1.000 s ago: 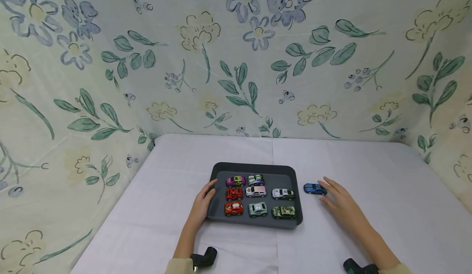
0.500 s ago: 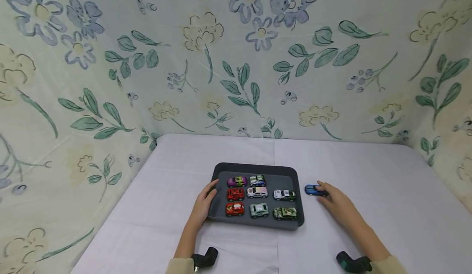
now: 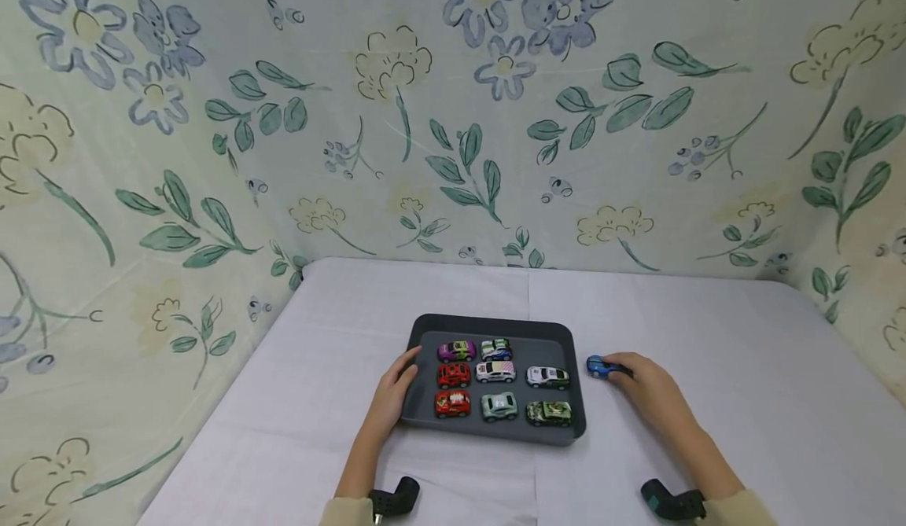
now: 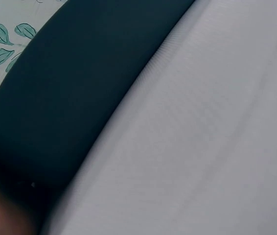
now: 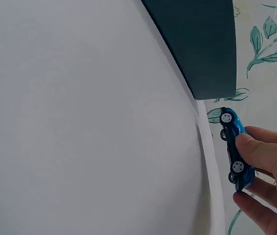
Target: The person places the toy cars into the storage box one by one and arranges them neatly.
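My right hand [image 3: 654,391] pinches a blue toy car [image 3: 599,366] just beyond the tray's right side. In the right wrist view, the thumb presses one side of the blue car [image 5: 237,147] with fingers behind it; its wheels and underside show. My left hand [image 3: 388,396] holds the left rim of a dark grey tray [image 3: 488,430]. The left wrist view shows mostly the tray's outer wall [image 4: 65,93], with part of the hand [image 4: 1,210] blurred at lower left. Several toy cars stand in the tray, among them a purple one [image 3: 456,351] and a camouflage one [image 3: 548,413].
A white cloth [image 3: 283,432] covers the table, with creases near the front. Flower-patterned fabric [image 3: 460,117] hangs behind and at both sides. The tray's raised right wall [image 3: 576,384] stands between the blue car and the cars inside. Black devices [image 3: 672,502] sit at both wrists.
My right hand has moved from beside the blue car to gripping it, its fingers now covering the car's right end. The left hand stays on the tray; the head view has shifted slightly.
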`<state>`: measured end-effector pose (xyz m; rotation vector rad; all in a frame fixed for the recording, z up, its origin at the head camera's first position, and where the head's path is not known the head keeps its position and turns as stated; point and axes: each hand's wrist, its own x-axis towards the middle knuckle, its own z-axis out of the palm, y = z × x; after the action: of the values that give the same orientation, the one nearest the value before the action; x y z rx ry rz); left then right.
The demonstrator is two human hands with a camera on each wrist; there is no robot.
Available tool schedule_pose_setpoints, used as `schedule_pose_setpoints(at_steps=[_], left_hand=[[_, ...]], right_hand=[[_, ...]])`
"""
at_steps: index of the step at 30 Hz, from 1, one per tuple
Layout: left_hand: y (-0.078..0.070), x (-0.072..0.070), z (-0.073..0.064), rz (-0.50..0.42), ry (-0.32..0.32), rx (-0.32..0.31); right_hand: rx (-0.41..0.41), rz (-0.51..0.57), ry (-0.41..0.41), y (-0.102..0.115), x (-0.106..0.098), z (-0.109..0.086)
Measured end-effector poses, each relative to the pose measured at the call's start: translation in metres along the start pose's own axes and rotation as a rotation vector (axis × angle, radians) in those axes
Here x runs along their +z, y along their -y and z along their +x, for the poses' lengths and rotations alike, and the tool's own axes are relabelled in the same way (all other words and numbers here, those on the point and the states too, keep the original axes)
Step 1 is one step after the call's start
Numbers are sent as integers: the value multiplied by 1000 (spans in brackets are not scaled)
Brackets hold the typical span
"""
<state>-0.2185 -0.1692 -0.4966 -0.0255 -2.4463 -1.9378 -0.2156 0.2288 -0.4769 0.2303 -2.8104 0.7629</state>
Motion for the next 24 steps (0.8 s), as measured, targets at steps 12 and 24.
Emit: schedule_pose_setpoints(at_steps=[12, 24], left_hand=[[-2, -1, -1, 8, 4, 21], [-1, 0, -1, -6, -8, 1]], right_hand=[[-162, -69, -214, -17, 16, 9], [-224, -34, -125, 58, 6, 30]])
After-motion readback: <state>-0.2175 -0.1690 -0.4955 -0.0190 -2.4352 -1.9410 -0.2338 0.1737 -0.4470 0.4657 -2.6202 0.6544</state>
